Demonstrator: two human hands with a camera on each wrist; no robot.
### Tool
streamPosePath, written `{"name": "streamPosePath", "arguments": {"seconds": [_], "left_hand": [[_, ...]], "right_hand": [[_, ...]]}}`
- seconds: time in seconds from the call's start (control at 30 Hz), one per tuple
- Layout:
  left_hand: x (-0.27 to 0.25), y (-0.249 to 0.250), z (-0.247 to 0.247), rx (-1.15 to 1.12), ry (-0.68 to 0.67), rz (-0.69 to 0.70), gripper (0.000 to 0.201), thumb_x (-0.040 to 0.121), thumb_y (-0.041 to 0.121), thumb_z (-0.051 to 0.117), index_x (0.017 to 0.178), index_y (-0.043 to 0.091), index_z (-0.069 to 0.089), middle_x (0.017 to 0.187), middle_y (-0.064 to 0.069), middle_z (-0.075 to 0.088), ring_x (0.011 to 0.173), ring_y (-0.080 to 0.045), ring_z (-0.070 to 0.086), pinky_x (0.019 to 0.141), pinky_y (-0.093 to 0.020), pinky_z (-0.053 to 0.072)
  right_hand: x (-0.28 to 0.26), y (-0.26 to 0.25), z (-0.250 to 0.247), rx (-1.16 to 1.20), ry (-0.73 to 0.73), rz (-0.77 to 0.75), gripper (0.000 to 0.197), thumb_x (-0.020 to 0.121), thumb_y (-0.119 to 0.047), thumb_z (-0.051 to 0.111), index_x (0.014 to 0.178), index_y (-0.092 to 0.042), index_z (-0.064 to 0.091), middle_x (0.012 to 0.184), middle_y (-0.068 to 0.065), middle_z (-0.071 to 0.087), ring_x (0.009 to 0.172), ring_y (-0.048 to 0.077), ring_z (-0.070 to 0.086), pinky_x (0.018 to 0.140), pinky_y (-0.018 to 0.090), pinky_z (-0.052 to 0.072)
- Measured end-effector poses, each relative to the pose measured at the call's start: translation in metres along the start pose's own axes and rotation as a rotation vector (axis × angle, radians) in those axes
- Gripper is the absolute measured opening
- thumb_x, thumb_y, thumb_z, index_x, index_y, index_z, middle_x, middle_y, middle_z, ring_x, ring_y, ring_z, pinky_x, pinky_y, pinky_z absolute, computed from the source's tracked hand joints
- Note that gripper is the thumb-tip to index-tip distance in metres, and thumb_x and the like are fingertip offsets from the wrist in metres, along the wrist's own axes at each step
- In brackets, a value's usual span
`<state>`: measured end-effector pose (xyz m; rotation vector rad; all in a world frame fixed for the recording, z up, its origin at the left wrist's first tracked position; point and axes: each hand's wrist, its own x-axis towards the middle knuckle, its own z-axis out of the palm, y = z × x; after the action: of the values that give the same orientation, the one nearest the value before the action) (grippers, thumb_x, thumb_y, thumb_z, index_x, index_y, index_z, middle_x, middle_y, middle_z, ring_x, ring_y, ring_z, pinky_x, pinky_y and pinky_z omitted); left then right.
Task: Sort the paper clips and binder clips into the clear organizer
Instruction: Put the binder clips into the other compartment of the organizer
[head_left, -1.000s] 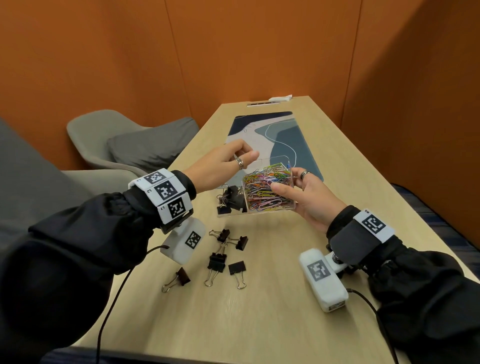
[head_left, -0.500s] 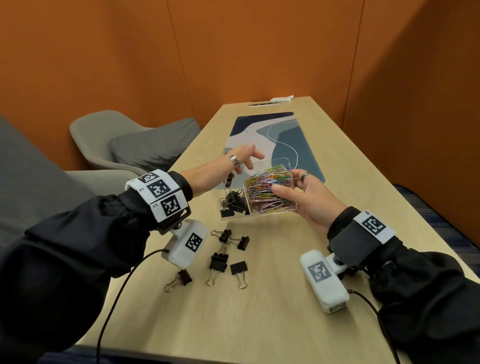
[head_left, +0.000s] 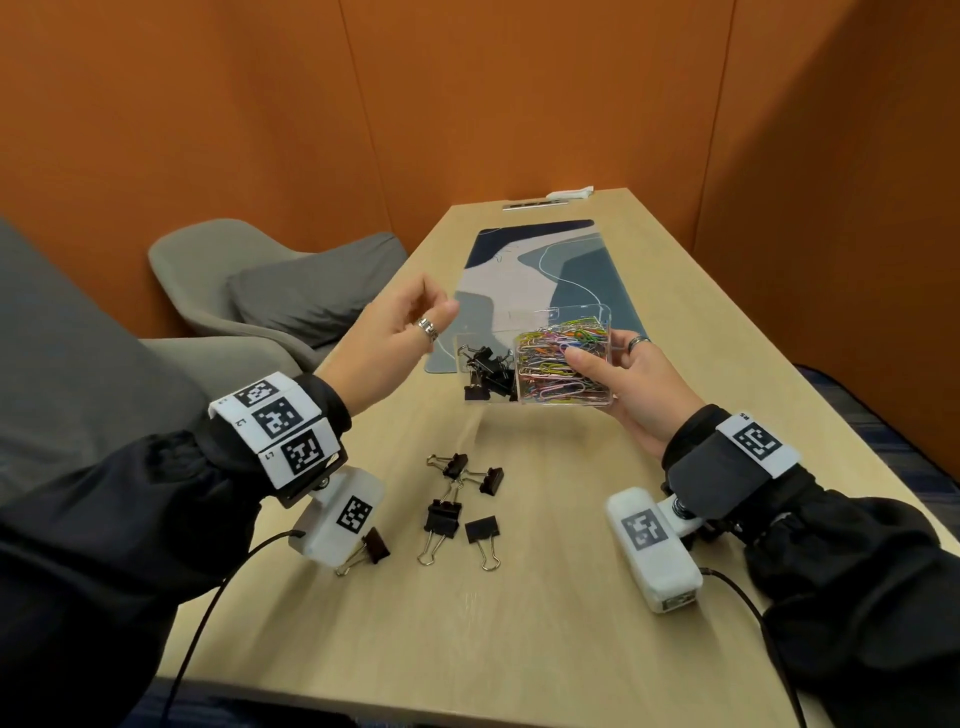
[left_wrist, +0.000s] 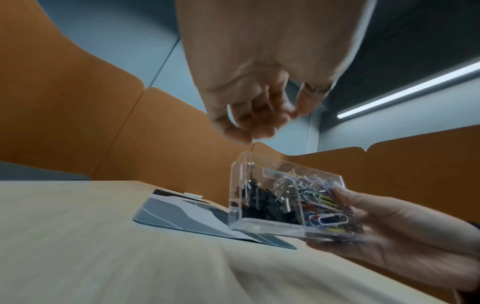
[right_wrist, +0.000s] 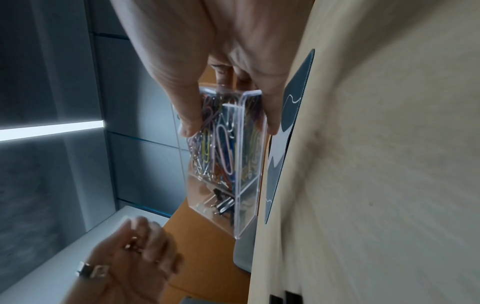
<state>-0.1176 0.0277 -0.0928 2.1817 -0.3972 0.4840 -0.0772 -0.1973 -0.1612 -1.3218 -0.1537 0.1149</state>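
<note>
My right hand (head_left: 602, 353) grips the clear organizer (head_left: 583, 312) and holds it tilted above the table, thumb on the near side and fingers behind. Its right compartment is packed with coloured paper clips (head_left: 558, 358); the left one holds black binder clips (head_left: 488, 371). My left hand (head_left: 439, 304) hovers just left of the organizer with fingers loosely curled and nothing visible in them. Several loose black binder clips (head_left: 444, 519) lie on the table below. The left wrist view shows the organizer (left_wrist: 239, 185) under my fingers (left_wrist: 262, 123); the right wrist view shows it (right_wrist: 249, 164) edge-on.
A blue and grey desk mat (head_left: 519, 260) lies beyond the organizer on the wooden table (head_left: 519, 623). A grey chair (head_left: 260, 280) stands to the left. A small white item (head_left: 569, 195) sits at the far end. Orange walls close in on all sides.
My left hand has drawn back to the left from over the organizer. My right hand has kept hold of the organizer, raised off the table. The loose binder clips have not moved.
</note>
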Motion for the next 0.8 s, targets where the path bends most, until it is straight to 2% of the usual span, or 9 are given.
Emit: {"name": "streamPosePath", "arguments": {"seconds": [0.07, 0.17, 0.27, 0.33, 0.43, 0.53, 0.6, 0.73, 0.8], "left_hand": [[-0.003, -0.005, 0.000, 0.054, -0.188, -0.088, 0.018, 0.096, 0.023, 0.050, 0.085, 0.008, 0.052, 0.069, 0.002, 0.050, 0.059, -0.006, 0.048, 0.061, -0.018, 0.044], [-0.004, -0.012, 0.003, 0.318, -0.557, -0.148, 0.006, 0.089, 0.027, 0.063, 0.090, 0.022, 0.059, 0.084, 0.007, 0.059, 0.071, -0.005, 0.054, 0.069, -0.021, 0.044], [-0.007, -0.016, 0.009, 0.513, -0.854, -0.208, 0.032, 0.083, 0.028, 0.070, 0.112, 0.029, 0.057, 0.107, 0.012, 0.053, 0.098, -0.008, 0.055, 0.084, -0.023, 0.044], [-0.009, -0.016, 0.015, 0.598, -0.958, -0.240, 0.048, 0.080, 0.030, 0.073, 0.123, 0.029, 0.052, 0.117, 0.011, 0.047, 0.107, -0.010, 0.052, 0.094, -0.026, 0.043], [-0.010, -0.021, 0.023, 0.579, -0.968, -0.242, 0.048, 0.079, 0.024, 0.075, 0.122, 0.026, 0.053, 0.111, 0.008, 0.049, 0.099, -0.012, 0.054, 0.093, -0.028, 0.045], [-0.009, -0.024, 0.024, 0.522, -0.949, -0.278, 0.037, 0.078, 0.020, 0.076, 0.109, 0.026, 0.058, 0.100, 0.007, 0.055, 0.085, -0.009, 0.055, 0.087, -0.027, 0.047], [-0.009, -0.025, 0.024, 0.520, -0.935, -0.298, 0.034, 0.077, 0.022, 0.077, 0.105, 0.026, 0.058, 0.096, 0.007, 0.055, 0.083, -0.010, 0.056, 0.080, -0.023, 0.047], [-0.010, -0.024, 0.023, 0.528, -0.870, -0.308, 0.037, 0.078, 0.028, 0.075, 0.110, 0.023, 0.056, 0.086, 0.011, 0.053, 0.085, -0.016, 0.059, 0.070, -0.016, 0.043], [-0.011, -0.023, 0.021, 0.537, -0.826, -0.285, 0.036, 0.080, 0.027, 0.074, 0.111, 0.021, 0.056, 0.082, 0.011, 0.049, 0.078, -0.011, 0.054, 0.066, -0.014, 0.040]], "right_hand": [[0.001, 0.000, -0.001, 0.002, 0.027, -0.003, 0.054, 0.082, -0.013, 0.069, 0.129, -0.004, 0.044, 0.121, 0.017, 0.062, 0.104, 0.030, 0.065, 0.089, 0.044, 0.053], [0.002, -0.001, -0.002, 0.025, 0.046, -0.007, 0.053, 0.083, -0.011, 0.067, 0.129, -0.002, 0.043, 0.120, 0.017, 0.063, 0.103, 0.029, 0.066, 0.088, 0.042, 0.055], [0.002, 0.000, -0.003, 0.025, 0.054, -0.010, 0.055, 0.083, -0.012, 0.068, 0.130, -0.003, 0.042, 0.120, 0.016, 0.063, 0.103, 0.028, 0.066, 0.089, 0.042, 0.054], [0.003, 0.000, -0.003, 0.014, 0.054, -0.008, 0.055, 0.082, -0.013, 0.069, 0.130, -0.004, 0.043, 0.120, 0.015, 0.063, 0.103, 0.028, 0.066, 0.090, 0.044, 0.053], [0.003, 0.000, -0.003, -0.004, 0.054, -0.004, 0.054, 0.083, -0.013, 0.069, 0.130, -0.005, 0.043, 0.120, 0.014, 0.063, 0.104, 0.029, 0.065, 0.092, 0.046, 0.052], [0.003, 0.000, -0.003, -0.017, 0.052, -0.002, 0.054, 0.082, -0.014, 0.069, 0.129, -0.006, 0.043, 0.121, 0.014, 0.062, 0.105, 0.029, 0.065, 0.093, 0.048, 0.052], [0.003, 0.000, -0.003, -0.017, 0.051, 0.001, 0.055, 0.082, -0.014, 0.069, 0.130, -0.006, 0.042, 0.121, 0.014, 0.061, 0.105, 0.029, 0.064, 0.093, 0.048, 0.051], [0.002, 0.000, -0.002, -0.018, 0.043, 0.000, 0.056, 0.082, -0.014, 0.069, 0.130, -0.006, 0.041, 0.121, 0.014, 0.061, 0.106, 0.029, 0.064, 0.094, 0.047, 0.051], [0.002, 0.000, -0.002, -0.012, 0.037, 0.003, 0.058, 0.082, -0.013, 0.069, 0.131, -0.005, 0.041, 0.122, 0.015, 0.061, 0.106, 0.030, 0.064, 0.093, 0.047, 0.052]]}}
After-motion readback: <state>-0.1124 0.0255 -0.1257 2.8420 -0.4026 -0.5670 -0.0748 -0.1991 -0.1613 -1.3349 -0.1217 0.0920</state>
